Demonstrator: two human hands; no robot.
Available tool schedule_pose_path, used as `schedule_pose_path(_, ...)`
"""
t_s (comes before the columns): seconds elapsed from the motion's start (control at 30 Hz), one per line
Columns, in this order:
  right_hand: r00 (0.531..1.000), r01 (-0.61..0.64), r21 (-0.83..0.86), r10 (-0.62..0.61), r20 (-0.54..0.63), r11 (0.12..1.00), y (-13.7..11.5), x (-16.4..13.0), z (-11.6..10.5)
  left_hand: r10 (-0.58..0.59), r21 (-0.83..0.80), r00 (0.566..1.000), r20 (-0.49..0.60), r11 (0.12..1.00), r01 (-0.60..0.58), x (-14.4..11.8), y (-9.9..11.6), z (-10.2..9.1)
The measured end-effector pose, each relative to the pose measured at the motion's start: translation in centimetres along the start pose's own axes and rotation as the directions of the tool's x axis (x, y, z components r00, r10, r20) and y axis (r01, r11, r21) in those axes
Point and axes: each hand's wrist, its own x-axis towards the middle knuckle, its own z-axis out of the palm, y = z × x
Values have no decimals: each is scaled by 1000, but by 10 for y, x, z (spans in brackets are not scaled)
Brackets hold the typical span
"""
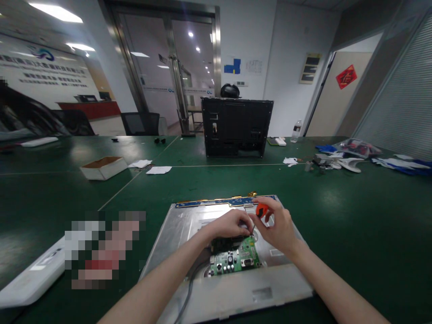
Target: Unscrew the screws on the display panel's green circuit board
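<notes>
Green circuit board (236, 260) sits on the grey panel back (189, 225), my right hand (278, 227) pinching the orange-handled screwdriver (260, 210) while my left hand (231, 223) curls beside its tip, and a slip could gouge the board

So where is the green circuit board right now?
In the head view, the green circuit board sits low and centre on the silver panel, just under the left hand and right hand.

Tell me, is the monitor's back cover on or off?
Off. The monitor panel lies face down with bare metal and the green circuit board exposed; the right hand holds an orange-handled screwdriver over it.
</notes>
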Motion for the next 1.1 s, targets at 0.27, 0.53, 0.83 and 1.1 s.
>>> schedule_pose_path(0.27,999,-43,57,42,19,997,1,-1,1,-11,5,1000,-12,1000,11,-1,3,0)
schedule_pose_path(0.53,999,-18,30,17,39,999,-4,5,-3,-12,30,1000,5,999,12,0,1,0)
schedule_pose_path(0.83,1000,12,-8,-12,2,1000,-2,6,-4,0,17,1000,-6,1000,0,0,2,-1)
schedule_pose_path(1.1,1000,19,-40,-18,20,999,-2,6,-3,-6,5,1000,-17,1000,6,-1,4,0)
